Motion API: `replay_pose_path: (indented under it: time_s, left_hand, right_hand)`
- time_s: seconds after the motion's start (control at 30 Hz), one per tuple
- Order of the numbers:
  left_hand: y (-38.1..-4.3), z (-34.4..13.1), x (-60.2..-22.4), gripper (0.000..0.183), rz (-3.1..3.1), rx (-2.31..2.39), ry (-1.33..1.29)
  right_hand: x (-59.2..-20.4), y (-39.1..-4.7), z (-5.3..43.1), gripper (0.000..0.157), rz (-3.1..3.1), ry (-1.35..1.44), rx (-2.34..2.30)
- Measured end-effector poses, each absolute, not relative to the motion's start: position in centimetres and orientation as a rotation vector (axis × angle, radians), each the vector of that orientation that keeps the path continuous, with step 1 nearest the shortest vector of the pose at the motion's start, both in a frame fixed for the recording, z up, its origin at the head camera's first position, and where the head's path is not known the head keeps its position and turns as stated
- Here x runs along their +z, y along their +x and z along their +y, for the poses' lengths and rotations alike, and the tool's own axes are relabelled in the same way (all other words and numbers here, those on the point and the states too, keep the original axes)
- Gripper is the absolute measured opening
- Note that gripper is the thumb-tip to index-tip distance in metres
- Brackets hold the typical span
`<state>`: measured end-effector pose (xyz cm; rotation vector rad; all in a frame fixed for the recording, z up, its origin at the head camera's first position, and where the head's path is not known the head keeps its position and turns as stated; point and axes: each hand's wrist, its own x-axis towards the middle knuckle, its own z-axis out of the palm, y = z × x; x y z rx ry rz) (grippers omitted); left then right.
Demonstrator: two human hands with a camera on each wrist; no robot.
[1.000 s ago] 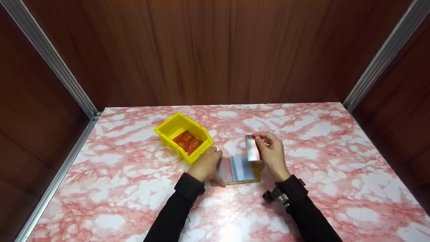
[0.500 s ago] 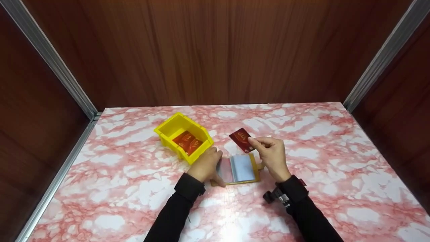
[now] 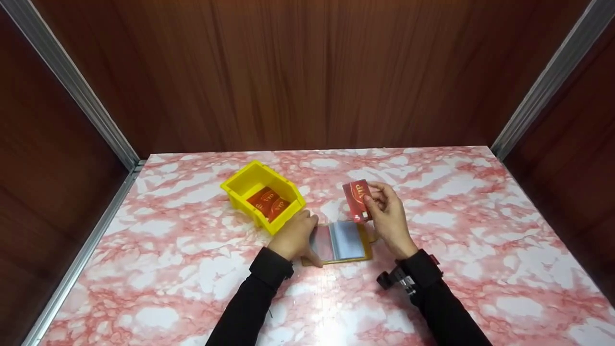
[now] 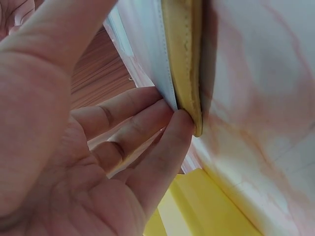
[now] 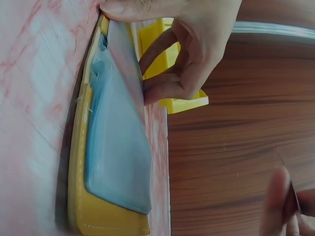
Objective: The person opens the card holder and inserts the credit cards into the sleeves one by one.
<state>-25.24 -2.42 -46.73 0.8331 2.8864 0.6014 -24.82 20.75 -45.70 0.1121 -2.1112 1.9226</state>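
Note:
In the head view a card holder [image 3: 350,241] with a yellow cover and clear sleeves lies open on the table. My left hand [image 3: 294,236] holds its left side, the thumb at the near edge and the fingers at the far edge. The left wrist view has these fingertips against the yellow cover [image 4: 186,64]. Above the holder's far right corner, my right hand [image 3: 390,216] pinches a red VIP card [image 3: 355,198] between thumb and fingers, its printed face up. The clear sleeves [image 5: 120,147] fill much of the right wrist view, where the card is seen edge-on.
Just beyond my left hand stands a yellow bin [image 3: 247,180] with several red VIP cards [image 3: 268,202] inside. The table [image 3: 192,269] has a pink and white marbled top. A wood-grain panel [image 3: 307,77] rises at its back, with panels on both sides.
My right hand has turned the card about above the holder: its pale side showed at first, then the red side tilted left, and now the red face stands more upright. My left hand has stayed put.

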Motion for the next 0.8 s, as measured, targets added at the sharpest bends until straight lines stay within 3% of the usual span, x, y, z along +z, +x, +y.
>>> replay_pose_path:
  time_s: [0.17, 0.8]
  left_hand:
    - [-25.22, -2.49, -46.71, 0.086, 2.875, 0.609, 0.849]
    - [-25.36, -2.37, -46.85, 0.085, 2.876, 0.585, 0.821]
  right_hand:
    - [-45.73, -24.72, 20.7, 0.05, -2.207, 0.151, 1.968]
    - [-46.12, -25.19, 21.35, 0.051, -2.301, 0.055, 2.049]
